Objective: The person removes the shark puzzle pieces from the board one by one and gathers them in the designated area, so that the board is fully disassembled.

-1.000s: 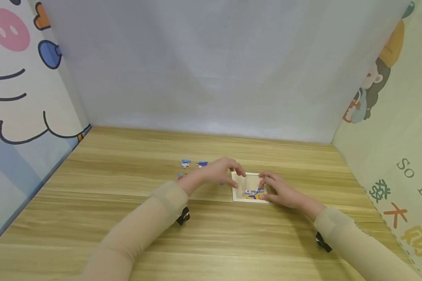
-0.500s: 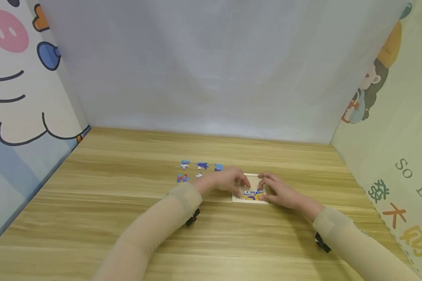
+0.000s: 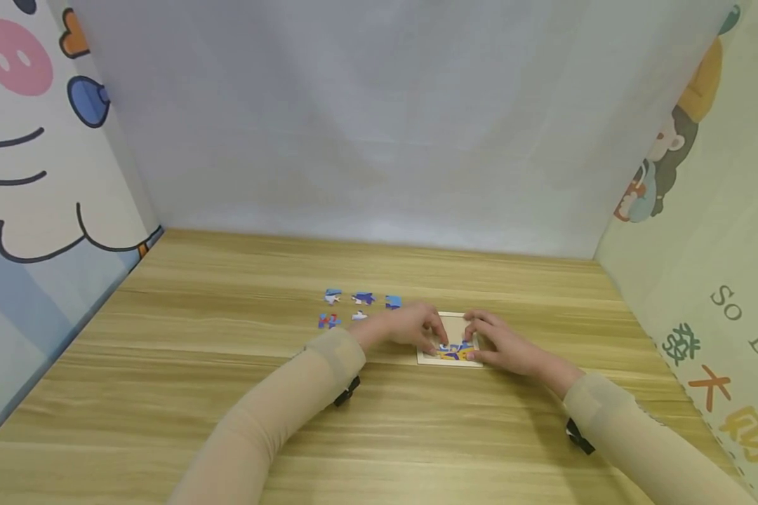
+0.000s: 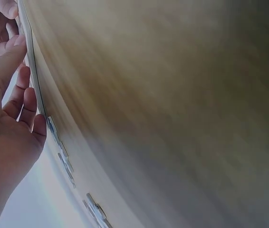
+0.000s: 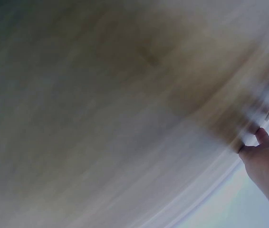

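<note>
A small light-wood puzzle tray [image 3: 457, 362] lies on the table, with several joined blue, white and yellow puzzle pieces [image 3: 453, 353] along its near side. My left hand [image 3: 410, 325] reaches over the tray's left side. Its thumb and index finger pinch a puzzle piece [image 3: 443, 347] at the left end of the joined row, partly hidden by the fingertips. My right hand [image 3: 504, 345] grips the tray's right side, thumb near the lower corner and fingers near the upper one. In the left wrist view the thumb and fingers stand right at the tray's edge [image 4: 30, 40].
Loose puzzle pieces lie left of the tray: a blue-and-white one [image 3: 333, 295], a dark blue one [image 3: 363, 298], a light blue one [image 3: 393, 301], a red-and-blue one [image 3: 330, 320] and a white one [image 3: 359, 315]. A pale curtain [image 3: 379, 140] hangs behind the wooden table [image 3: 227, 315].
My left hand has moved right and down into the tray, its spread thumb and index finger drawing closer together at the joined pieces. My right hand stays at the tray's right side.
</note>
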Motion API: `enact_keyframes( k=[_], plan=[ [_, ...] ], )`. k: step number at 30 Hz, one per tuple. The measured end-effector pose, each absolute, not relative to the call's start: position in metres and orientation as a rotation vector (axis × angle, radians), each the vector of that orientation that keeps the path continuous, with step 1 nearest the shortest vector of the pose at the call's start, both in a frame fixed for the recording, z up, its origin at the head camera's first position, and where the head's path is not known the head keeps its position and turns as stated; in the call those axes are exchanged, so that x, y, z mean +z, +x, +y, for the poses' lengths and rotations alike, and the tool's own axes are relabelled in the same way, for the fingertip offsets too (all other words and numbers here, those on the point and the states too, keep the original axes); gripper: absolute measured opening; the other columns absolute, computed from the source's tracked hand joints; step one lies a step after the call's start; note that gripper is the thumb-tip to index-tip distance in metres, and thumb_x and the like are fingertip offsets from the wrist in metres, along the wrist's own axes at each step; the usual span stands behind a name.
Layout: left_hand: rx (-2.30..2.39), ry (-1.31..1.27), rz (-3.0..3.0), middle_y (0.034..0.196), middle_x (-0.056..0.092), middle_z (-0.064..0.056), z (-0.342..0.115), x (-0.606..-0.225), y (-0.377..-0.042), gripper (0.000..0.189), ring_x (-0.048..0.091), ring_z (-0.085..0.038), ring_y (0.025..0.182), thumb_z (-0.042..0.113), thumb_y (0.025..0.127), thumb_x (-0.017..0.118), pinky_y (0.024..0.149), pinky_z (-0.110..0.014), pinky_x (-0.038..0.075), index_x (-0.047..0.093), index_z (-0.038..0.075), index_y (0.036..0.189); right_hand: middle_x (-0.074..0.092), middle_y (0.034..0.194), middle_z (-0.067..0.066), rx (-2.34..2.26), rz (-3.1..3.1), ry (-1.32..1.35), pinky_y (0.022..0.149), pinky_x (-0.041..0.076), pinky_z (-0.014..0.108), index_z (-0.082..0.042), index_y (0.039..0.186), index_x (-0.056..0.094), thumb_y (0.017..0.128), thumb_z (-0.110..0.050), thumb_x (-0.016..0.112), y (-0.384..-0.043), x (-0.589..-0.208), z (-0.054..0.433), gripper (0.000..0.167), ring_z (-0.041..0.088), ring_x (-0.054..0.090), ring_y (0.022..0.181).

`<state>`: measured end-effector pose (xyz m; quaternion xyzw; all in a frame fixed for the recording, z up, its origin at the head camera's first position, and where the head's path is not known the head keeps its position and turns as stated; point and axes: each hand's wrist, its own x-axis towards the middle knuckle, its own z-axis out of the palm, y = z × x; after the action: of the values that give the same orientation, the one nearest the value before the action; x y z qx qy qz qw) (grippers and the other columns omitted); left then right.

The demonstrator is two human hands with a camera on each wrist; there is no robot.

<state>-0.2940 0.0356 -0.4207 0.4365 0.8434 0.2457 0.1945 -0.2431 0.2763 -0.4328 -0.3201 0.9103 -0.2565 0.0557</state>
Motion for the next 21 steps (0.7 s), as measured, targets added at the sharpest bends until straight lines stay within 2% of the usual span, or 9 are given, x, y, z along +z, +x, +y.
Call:
enact_keyframes(
  k=[8, 13, 21],
  plan=[
    [0.766, 1.127, 2.311, 0.101, 0.058, 0.005, 0.0365, -0.4200, -0.2913, 0.020, 0.051, -0.007, 0.092, 0.016, 0.081, 0.074, 0.080, -0.019, 0.043, 0.070, 0.016, 0.101, 0.038, 0.141, 0.020, -0.787, 2.756, -0.963, 0.103, 0.027, 0.062, -0.015, 0.102, 0.054, 0.087, -0.022, 0.068, -0.2418, -0.4329, 0.2763, 0.022, 0.043, 0.032, 0.130],
    [0.835, 1.103, 2.270, 0.100, 0.062, 0.006, 0.0377, -0.4200, -0.2913, 0.019, 0.056, -0.006, 0.090, 0.011, 0.080, 0.074, 0.080, -0.018, 0.046, 0.067, 0.014, 0.097, 0.037, 0.142, 0.020, -0.788, 2.745, -0.942, 0.104, 0.027, 0.061, -0.016, 0.103, 0.054, 0.088, -0.024, 0.067, -0.2419, -0.4330, 0.2768, 0.022, 0.043, 0.030, 0.131],
    [0.889, 1.130, 2.236, 0.086, 0.063, 0.004, 0.0399, -0.4187, -0.2907, 0.012, 0.057, -0.007, 0.079, 0.008, 0.083, 0.071, 0.073, -0.018, 0.047, 0.064, 0.011, 0.093, 0.037, 0.142, 0.020, -0.787, 2.749, -0.939, 0.105, 0.026, 0.061, -0.017, 0.103, 0.054, 0.088, -0.026, 0.066, -0.2437, -0.4336, 0.2772, 0.021, 0.043, 0.030, 0.132]
  ],
)
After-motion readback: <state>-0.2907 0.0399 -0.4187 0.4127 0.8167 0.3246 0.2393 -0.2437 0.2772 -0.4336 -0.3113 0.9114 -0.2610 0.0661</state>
